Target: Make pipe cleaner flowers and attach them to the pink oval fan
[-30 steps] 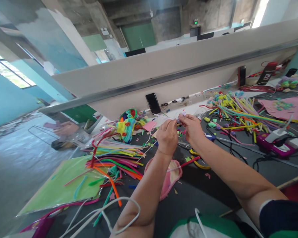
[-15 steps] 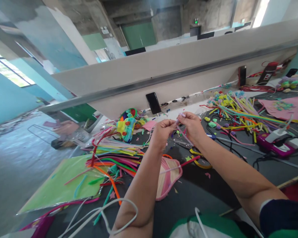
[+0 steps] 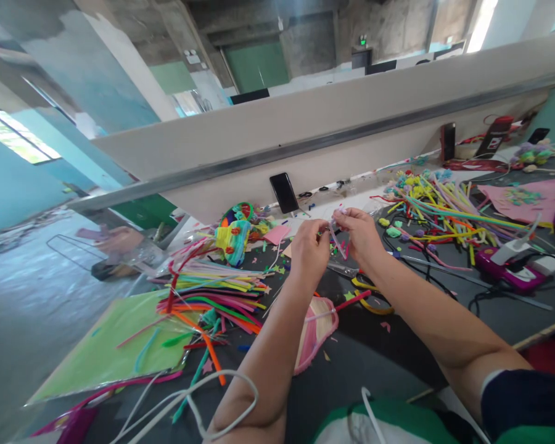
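Both hands meet above the middle of the dark table. My right hand point(image 3: 358, 231) is closed in a pinch on a pale lilac pipe cleaner point(image 3: 337, 243), bunched at its top with one end hanging down. Close beside it, my left hand point(image 3: 311, 246) is closed with its fingertips at the same pipe cleaner; its exact grip is partly hidden. Below the hands lie scissors point(image 3: 370, 300) with yellow handles. A pink and cream striped piece point(image 3: 318, 324) with a fuzzy pink edge lies partly behind my left forearm.
Pipe cleaners of many colours point(image 3: 226, 277) lie to the left, beside a green sheet in clear plastic point(image 3: 115, 342). More are heaped at right point(image 3: 444, 203). A phone point(image 3: 284, 192) leans on the partition. A magenta power strip point(image 3: 511, 271) and cables lie right; a white cable point(image 3: 231, 374) loops near my left arm.
My left hand has turned, its fingers curling more and shifting slightly off the top of the pipe cleaner. The right hand stays nearly in place. The hanging pipe cleaner end has swung left.
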Demonstrator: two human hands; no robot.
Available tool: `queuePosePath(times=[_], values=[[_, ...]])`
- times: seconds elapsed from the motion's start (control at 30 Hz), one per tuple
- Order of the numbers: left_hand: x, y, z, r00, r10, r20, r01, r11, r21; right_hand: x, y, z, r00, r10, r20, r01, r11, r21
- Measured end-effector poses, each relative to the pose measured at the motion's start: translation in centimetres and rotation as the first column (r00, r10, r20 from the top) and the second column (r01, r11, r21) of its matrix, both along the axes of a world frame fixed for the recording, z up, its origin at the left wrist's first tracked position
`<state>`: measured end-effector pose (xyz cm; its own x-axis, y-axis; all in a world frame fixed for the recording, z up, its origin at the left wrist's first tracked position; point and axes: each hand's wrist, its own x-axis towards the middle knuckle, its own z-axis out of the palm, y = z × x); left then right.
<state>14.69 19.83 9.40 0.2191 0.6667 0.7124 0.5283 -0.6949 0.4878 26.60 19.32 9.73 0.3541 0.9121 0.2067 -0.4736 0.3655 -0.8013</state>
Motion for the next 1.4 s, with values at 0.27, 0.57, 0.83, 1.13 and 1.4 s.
queuePosePath(times=[0.27,0.57,0.83,1.13,1.4], values=[[0.1,-0.2,-0.4,0.996,0.049,-0.071,-0.034,0.981,0.193,-0.1,-0.3,0.4,1.000,-0.014,-0.009,0.014,1.000,-0.026],[0.3,0.0,-0.7,1.000,0.012,-0.019,-0.011,0.999,0.054,-0.2,-0.2,0.0,1.000,0.006,-0.026,-0.007,1.000,-0.023],[-0.4,0.3,-1.2,0.979,0.080,-0.189,-0.015,0.946,0.323,-0.5,-0.6,0.5,0.999,0.023,-0.034,-0.025,0.999,-0.046],[0.5,0.0,-0.5,0.970,-0.083,0.226,0.099,0.993,-0.060,-0.3,-0.5,0.4,1.000,0.017,-0.012,-0.017,1.000,-0.002],[-0.3,0.0,1.3,0.855,-0.118,0.506,0.455,0.639,-0.620,-0.6,-0.9,0.5,0.999,0.023,0.043,-0.025,0.999,0.027]])
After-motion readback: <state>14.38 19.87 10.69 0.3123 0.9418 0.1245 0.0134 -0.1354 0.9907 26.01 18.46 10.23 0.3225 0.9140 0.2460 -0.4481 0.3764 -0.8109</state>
